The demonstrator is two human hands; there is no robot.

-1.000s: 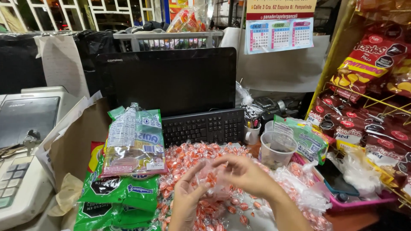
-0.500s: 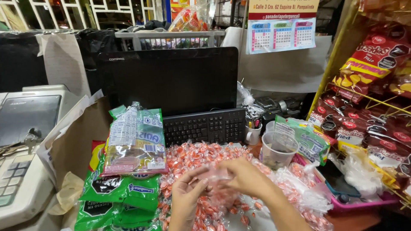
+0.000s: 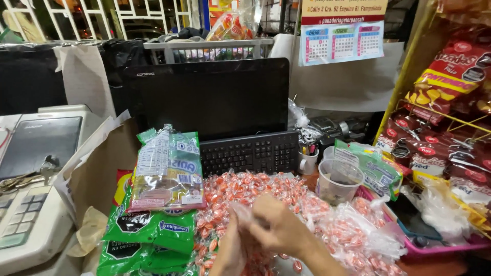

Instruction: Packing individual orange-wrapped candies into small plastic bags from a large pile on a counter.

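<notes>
Hands, left hand (image 3: 228, 250) and right hand (image 3: 279, 230), pinch a clear bag (image 3: 240, 210) between them above wrapped candies (image 3: 255, 189).

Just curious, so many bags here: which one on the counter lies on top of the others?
The clear bag with pale contents, resting on the stacked green bags, left of the hands; the others lie beneath or apart.
</notes>
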